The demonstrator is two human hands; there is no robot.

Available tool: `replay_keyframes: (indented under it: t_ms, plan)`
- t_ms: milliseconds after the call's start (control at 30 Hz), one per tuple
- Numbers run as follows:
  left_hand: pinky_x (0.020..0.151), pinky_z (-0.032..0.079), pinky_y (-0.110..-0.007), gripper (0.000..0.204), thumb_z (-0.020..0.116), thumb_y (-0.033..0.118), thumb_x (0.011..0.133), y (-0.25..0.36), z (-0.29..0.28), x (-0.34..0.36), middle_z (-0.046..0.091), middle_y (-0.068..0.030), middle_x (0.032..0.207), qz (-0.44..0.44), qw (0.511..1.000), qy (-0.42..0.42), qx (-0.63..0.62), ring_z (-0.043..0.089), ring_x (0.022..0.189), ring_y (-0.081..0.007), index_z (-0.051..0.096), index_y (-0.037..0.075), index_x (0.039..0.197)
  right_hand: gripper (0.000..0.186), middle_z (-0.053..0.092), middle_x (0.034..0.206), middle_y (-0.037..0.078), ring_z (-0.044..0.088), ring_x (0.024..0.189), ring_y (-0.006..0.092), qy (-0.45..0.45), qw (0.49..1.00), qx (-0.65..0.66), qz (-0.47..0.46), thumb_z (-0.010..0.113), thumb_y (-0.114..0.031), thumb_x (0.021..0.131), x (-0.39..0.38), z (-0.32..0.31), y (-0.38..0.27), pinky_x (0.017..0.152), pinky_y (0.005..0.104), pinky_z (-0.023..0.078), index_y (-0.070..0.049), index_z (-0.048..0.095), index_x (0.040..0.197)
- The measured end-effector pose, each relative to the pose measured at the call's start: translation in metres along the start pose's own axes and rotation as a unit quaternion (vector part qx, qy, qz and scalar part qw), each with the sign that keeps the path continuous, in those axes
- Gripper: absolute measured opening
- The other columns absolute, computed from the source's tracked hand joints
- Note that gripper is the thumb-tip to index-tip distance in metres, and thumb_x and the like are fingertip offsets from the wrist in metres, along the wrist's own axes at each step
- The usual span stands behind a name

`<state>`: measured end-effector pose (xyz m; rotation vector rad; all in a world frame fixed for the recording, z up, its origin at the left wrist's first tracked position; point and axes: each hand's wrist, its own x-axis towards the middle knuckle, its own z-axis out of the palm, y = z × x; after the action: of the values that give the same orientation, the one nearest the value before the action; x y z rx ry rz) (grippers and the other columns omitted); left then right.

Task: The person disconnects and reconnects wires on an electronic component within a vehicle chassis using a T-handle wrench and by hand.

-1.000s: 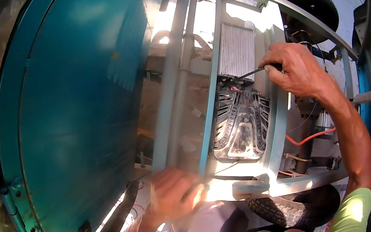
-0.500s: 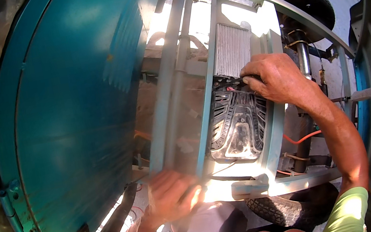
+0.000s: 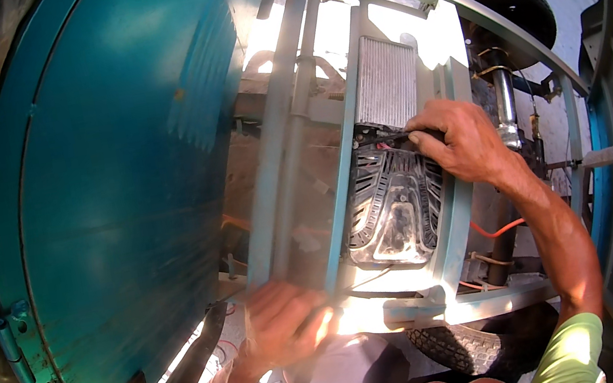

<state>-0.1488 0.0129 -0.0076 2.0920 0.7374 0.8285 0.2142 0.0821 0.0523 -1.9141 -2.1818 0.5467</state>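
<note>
My right hand (image 3: 461, 138) pinches a slim dark rod-like tool (image 3: 387, 138), whose exact kind I cannot make out. It lies across the gap between a finned silver metal box (image 3: 385, 79) and a black slotted plastic cover (image 3: 391, 213). Dark wires and a bit of red show beside its tip. Both box and cover sit between the pale blue-green rails of a metal frame (image 3: 345, 185). My left hand (image 3: 288, 319), blurred, is curled over the frame's near left corner; its fingertips are hard to make out.
A large teal panel (image 3: 117, 184) with a hinge (image 3: 16, 357) stands along the left. Tyred wheels lie at the far right (image 3: 500, 10) and near side (image 3: 465, 348). An orange cable (image 3: 497, 227) runs below my right forearm, and a shock absorber (image 3: 504, 103) stands right of the frame.
My right hand has shifted slightly right and toward me, and more of the dark tool shows left of its fingers. My left hand stays at the frame corner.
</note>
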Motion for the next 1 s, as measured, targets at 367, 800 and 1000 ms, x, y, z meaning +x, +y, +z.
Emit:
replay_keyframes:
  t_ms: [367,800,1000]
  plan:
    - [0.061,0.049,-0.036,0.025,0.08,0.004,0.07,0.0,0.001,0.0,0.069,-0.0102,0.08,0.006,1.0,-0.001,0.008,0.063,0.064,-0.0261,0.071,0.001,0.094,0.022,0.072,0.092,0.018,0.069,0.088,0.0381,0.005,1.0,0.01,0.02,0.064,-0.02,0.09,-0.005,0.006,-0.003,0.082,0.0451,0.054,-0.004,0.078,0.098]
    - [0.055,0.044,-0.037,0.027,0.084,0.006,0.069,-0.004,0.003,0.0,0.064,-0.007,0.076,0.025,1.0,0.014,0.006,0.059,0.06,-0.025,0.069,0.004,0.092,0.013,0.071,0.086,0.015,0.071,0.08,0.0366,0.063,0.993,-0.102,-0.005,0.07,-0.017,0.087,-0.012,0.004,-0.024,0.074,0.0458,0.057,-0.006,0.077,0.09]
    - [0.06,0.048,-0.037,0.023,0.081,0.005,0.071,-0.001,0.002,-0.001,0.069,-0.0104,0.079,0.001,1.0,0.005,-0.002,0.063,0.064,-0.0265,0.072,0.001,0.092,0.011,0.067,0.079,0.012,0.068,0.073,0.0338,0.102,0.984,-0.139,-0.052,0.075,-0.012,0.083,-0.013,0.013,-0.029,0.067,0.0427,0.055,-0.004,0.077,0.09]
